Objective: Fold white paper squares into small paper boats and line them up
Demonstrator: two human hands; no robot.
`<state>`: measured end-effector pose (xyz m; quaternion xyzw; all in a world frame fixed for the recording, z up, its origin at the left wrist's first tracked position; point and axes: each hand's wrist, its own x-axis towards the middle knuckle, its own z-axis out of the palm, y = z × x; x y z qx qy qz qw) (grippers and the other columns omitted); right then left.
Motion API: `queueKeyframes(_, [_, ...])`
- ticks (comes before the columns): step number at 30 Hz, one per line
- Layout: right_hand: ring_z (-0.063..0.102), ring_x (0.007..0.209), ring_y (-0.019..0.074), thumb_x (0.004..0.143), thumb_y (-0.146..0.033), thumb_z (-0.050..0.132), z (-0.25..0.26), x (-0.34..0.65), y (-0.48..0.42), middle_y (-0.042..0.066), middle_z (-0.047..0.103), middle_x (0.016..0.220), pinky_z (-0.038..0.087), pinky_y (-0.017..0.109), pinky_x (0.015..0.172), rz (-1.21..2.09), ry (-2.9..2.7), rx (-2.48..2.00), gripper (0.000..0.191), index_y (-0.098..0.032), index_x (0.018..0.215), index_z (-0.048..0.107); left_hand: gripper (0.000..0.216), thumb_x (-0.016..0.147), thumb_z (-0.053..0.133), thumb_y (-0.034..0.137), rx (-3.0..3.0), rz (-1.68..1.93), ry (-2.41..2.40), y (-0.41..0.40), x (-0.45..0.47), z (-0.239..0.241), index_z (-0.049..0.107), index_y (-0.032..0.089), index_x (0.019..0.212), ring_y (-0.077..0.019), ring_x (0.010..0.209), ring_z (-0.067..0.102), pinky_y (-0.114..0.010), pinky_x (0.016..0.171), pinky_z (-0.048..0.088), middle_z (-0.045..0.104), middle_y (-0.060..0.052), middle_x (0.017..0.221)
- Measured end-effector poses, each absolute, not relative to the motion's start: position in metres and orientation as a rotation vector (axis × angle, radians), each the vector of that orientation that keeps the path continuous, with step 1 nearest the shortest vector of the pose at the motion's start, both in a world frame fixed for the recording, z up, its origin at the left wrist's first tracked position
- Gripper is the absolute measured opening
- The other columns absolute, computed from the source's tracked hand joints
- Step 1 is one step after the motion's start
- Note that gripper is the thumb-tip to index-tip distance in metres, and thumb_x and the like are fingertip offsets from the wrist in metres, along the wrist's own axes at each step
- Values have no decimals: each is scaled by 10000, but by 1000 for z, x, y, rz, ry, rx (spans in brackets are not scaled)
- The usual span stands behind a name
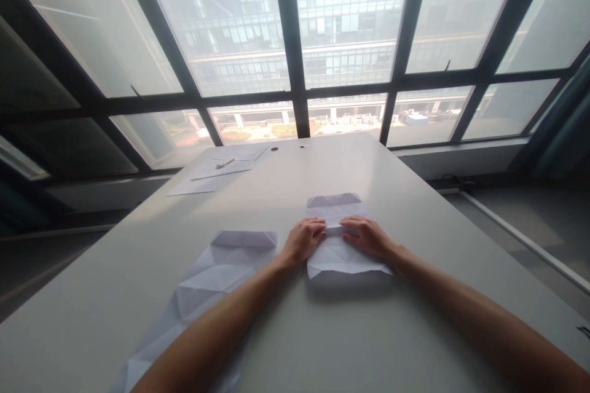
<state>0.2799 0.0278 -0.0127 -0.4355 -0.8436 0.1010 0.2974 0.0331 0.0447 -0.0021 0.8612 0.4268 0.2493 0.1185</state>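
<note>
A creased white sheet of paper (340, 255) lies on the grey table (286, 319) in front of me. My left hand (304, 239) rests on the sheet's left edge with its fingers curled, pinching a fold. My right hand (369, 236) lies on the sheet's middle, fingers pressed down on the same fold. The two hands almost meet at the crease. A second creased sheet (207, 282) lies flat to the left, partly under my left forearm.
At the far left of the table lie several flat sheets (221, 172) with a white pen (225, 163) on top. Two small round holes (275, 149) sit near the far edge. Large windows (295, 43) rise behind the table.
</note>
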Motion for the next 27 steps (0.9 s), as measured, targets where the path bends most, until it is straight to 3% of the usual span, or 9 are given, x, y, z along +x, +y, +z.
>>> queueKeyframes(13, [632, 1085, 265, 869, -289, 663, -12, 282, 32, 86, 705, 1155, 478, 395, 962, 182, -2208, -1236, 279, -221, 1137, 702, 202, 936, 587, 280, 2428, 768, 1288, 45, 34, -2, 775, 282, 1012, -228, 1175, 627, -363, 1073, 449, 718, -14, 1189])
queueKeyframes(18, [665, 935, 242, 897, -289, 628, -10, 282, 32, 63, 734, 975, 480, 356, 891, 172, -2209, -1300, 128, -224, 954, 722, 200, 931, 581, 271, 2379, 791, 1346, 46, 34, -5, 770, 272, 998, -227, 1116, 651, -354, 1035, 469, 736, -15, 1142])
queueKeyframes(22, [664, 855, 231, 908, -259, 590, -9, 282, 31, 45, 728, 864, 477, 344, 841, 157, -2173, -1318, 130, -227, 875, 711, 199, 938, 561, 295, 2373, 823, 1370, 46, 33, -6, 754, 257, 972, -221, 1015, 674, -326, 961, 494, 743, -24, 1081])
queueKeyframes(27, [659, 961, 256, 852, -262, 641, -14, 288, 39, 65, 737, 980, 450, 395, 941, 124, -2103, -1334, 160, -228, 990, 714, 216, 952, 533, 312, 2344, 872, 1429, 47, 32, -5, 730, 240, 900, -220, 905, 683, -306, 857, 508, 745, -35, 962])
